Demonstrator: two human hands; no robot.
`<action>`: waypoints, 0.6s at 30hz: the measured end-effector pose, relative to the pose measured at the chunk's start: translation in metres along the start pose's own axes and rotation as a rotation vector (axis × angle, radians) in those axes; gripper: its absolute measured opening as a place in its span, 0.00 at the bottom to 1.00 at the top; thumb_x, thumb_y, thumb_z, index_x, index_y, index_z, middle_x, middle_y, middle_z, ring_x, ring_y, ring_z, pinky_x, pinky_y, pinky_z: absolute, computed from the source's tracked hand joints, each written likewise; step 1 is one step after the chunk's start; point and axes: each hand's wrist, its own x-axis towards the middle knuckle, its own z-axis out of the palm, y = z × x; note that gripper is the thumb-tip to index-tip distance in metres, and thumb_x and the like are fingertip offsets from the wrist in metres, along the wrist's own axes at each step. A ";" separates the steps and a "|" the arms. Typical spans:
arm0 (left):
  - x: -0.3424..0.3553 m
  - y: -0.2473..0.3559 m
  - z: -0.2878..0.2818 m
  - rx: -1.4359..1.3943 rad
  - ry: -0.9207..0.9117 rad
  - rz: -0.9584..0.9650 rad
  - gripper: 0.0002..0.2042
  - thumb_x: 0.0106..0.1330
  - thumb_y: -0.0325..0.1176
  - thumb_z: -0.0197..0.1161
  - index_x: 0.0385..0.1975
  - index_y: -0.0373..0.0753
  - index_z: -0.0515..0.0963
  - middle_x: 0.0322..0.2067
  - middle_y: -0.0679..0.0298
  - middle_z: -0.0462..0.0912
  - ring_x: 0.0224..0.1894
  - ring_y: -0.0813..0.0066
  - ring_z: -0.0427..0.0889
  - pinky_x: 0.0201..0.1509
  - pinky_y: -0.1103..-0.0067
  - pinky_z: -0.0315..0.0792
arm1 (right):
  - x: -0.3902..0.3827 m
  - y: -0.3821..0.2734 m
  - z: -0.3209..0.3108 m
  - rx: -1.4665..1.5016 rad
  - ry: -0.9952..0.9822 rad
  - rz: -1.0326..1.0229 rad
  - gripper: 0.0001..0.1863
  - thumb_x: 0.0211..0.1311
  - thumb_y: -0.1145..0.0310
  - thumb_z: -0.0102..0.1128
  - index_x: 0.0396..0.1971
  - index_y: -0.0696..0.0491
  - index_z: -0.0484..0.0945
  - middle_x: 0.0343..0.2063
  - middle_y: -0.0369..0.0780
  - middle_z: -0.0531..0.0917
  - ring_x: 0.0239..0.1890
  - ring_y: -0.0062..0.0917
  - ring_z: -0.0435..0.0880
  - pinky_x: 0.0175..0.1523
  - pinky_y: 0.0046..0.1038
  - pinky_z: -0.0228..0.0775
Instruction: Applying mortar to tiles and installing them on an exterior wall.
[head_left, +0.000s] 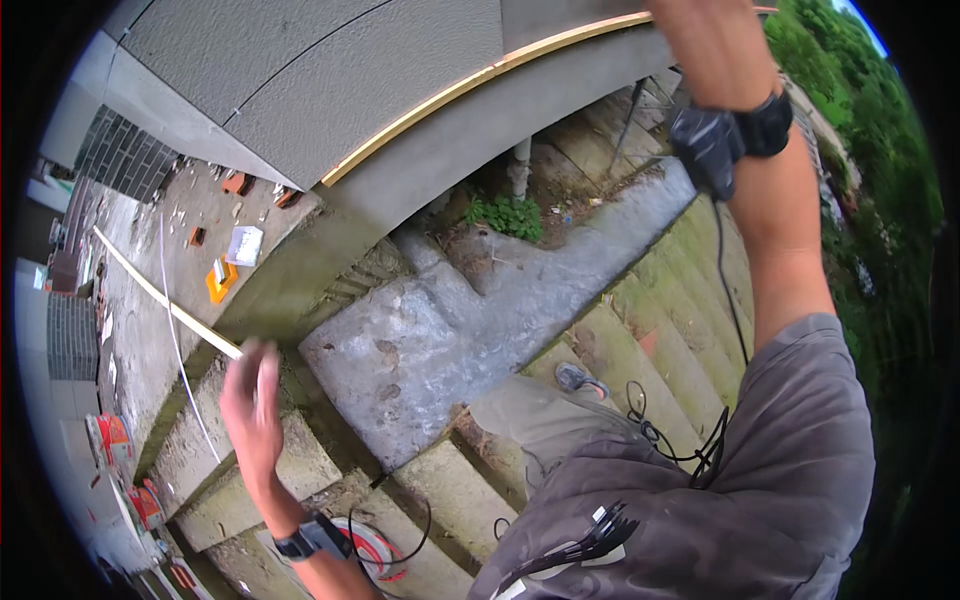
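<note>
While I steady the long wooden strip [165, 300] along the wall, left hand [252, 405] looks loosely open at its near end; right hand [700, 20] cropped, grip untellable. Next: press flush.

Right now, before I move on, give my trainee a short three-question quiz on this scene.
1. True or false: the left hand grips a hammer.
2. The near end of the thin wooden strip lies closest to: A the left hand, B a ladder, C a bucket.
3. Fill in: the shoe rests on a mossy concrete ____.
Key: 1 false, the fingers are spread and hold no tool; 2 A; 3 step.
</note>
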 end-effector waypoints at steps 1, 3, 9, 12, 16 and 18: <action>0.006 0.037 0.012 -0.057 0.038 0.064 0.20 0.74 0.36 0.60 0.58 0.27 0.73 0.49 0.54 0.84 0.52 0.68 0.82 0.60 0.72 0.73 | -0.010 0.019 0.006 0.073 -0.047 0.043 0.11 0.71 0.63 0.59 0.35 0.56 0.73 0.28 0.37 0.77 0.28 0.23 0.79 0.36 0.29 0.78; 0.021 0.113 0.049 -0.152 0.098 0.268 0.21 0.73 0.35 0.61 0.60 0.28 0.72 0.50 0.53 0.83 0.53 0.65 0.82 0.60 0.71 0.74 | -0.028 0.033 0.008 0.074 -0.115 0.066 0.13 0.69 0.61 0.62 0.35 0.57 0.76 0.28 0.38 0.81 0.30 0.25 0.81 0.40 0.32 0.78; 0.040 0.271 0.150 -0.172 0.118 0.500 0.29 0.76 0.45 0.56 0.65 0.27 0.62 0.50 0.42 0.80 0.54 0.54 0.82 0.57 0.65 0.74 | -0.083 0.034 0.018 0.351 -0.043 0.202 0.15 0.70 0.64 0.63 0.45 0.56 0.69 0.33 0.36 0.78 0.33 0.18 0.79 0.43 0.25 0.74; 0.044 0.309 0.183 -0.251 0.196 0.528 0.28 0.78 0.46 0.52 0.65 0.27 0.60 0.49 0.40 0.80 0.54 0.50 0.81 0.57 0.63 0.73 | -0.076 -0.009 -0.007 0.315 -0.089 0.200 0.18 0.69 0.60 0.66 0.44 0.55 0.69 0.33 0.34 0.76 0.36 0.16 0.76 0.43 0.24 0.73; 0.059 0.361 0.210 -0.122 0.555 0.555 0.18 0.78 0.39 0.54 0.53 0.27 0.71 0.30 0.53 0.82 0.31 0.68 0.81 0.37 0.71 0.74 | -0.043 -0.027 -0.064 0.211 -0.382 0.010 0.21 0.73 0.55 0.61 0.49 0.60 0.73 0.37 0.36 0.79 0.40 0.17 0.76 0.49 0.24 0.72; 0.085 0.379 0.218 -0.134 0.651 0.628 0.15 0.76 0.37 0.56 0.48 0.27 0.74 0.23 0.60 0.78 0.24 0.75 0.73 0.30 0.74 0.70 | -0.043 -0.028 -0.105 0.161 -0.413 -0.124 0.19 0.75 0.58 0.59 0.49 0.61 0.76 0.39 0.36 0.80 0.43 0.17 0.76 0.52 0.25 0.71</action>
